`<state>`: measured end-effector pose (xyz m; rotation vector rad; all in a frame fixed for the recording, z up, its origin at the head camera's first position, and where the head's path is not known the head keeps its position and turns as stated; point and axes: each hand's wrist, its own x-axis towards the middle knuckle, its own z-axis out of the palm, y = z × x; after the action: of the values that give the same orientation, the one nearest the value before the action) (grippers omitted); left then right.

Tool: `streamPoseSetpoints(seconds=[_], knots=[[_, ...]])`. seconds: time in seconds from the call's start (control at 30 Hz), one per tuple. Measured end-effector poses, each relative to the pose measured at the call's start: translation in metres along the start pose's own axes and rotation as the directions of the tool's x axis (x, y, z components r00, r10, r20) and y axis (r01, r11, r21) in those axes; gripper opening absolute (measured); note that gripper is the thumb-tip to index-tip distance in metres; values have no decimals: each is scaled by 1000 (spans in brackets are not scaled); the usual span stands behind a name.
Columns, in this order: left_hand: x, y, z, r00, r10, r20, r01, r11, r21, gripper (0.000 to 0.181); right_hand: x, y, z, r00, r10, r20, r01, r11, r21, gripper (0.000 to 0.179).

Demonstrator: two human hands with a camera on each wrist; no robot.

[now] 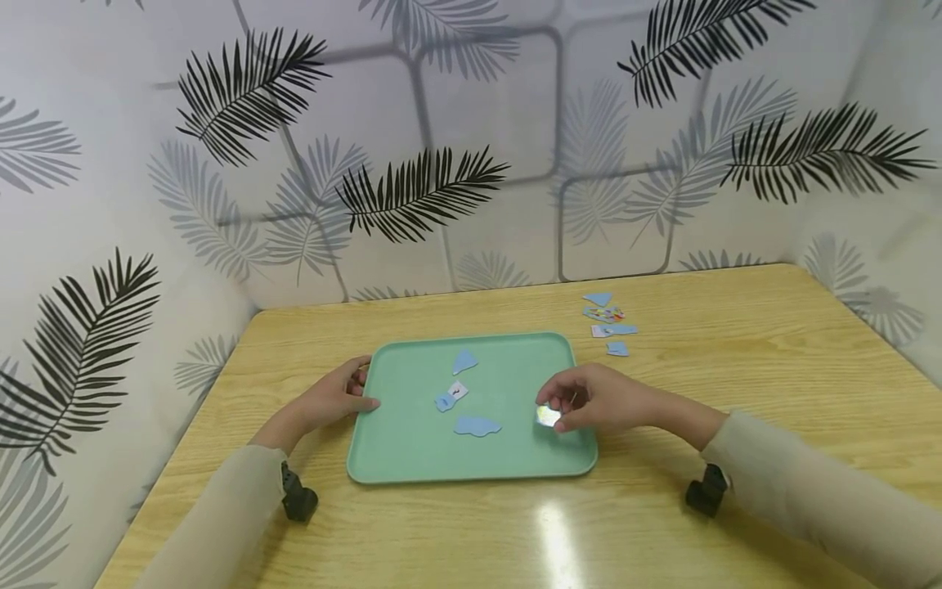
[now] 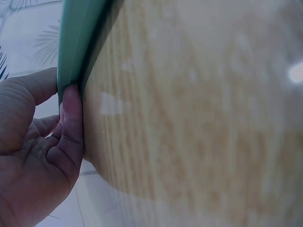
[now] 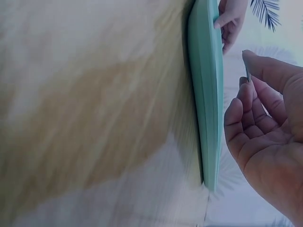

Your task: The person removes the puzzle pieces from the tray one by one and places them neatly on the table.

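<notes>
piece (image 1: 548, 415) pinched by right hand (image 1: 598, 398) hangs over tray (image 1: 412, 460), right of blue scraps (image 1: 477, 425), left hand (image 1: 337, 397) gripping tray edge.

Tray (image 1: 412, 458) lay on table (image 1: 736, 343); pieces (image 1: 477, 425) lay in tray; further pieces (image 1: 614, 330) lay on table, behind and right of tray; backdrop (image 1: 508, 106) stood behind table.
</notes>
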<state>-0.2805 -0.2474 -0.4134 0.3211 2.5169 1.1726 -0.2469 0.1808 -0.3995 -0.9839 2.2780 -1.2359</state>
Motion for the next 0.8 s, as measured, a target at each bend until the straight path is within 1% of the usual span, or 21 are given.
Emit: streamPoseSetpoints(seconds=[0.17,0.4,0.6,0.8], knots=[[-1,1,0,1000,17,5,-17,1000,-12,74,-4,6,-10,999,23,-44,-23,1000,-8,29],[-1,1,0,1000,7,3,-7,1000,-12,74,-15,15,-26,995,43,-94,-41,999,19,32],[0,-1,-1,1000,8,-2,-8,1000,3,75,-25,27,-40,988,60,-142,-62,998,-6,32],[-1,0,-1,1000,21,6,-21,1000,2,75,-33,38,-51,983,64,-173,-71,997,-33,33]])
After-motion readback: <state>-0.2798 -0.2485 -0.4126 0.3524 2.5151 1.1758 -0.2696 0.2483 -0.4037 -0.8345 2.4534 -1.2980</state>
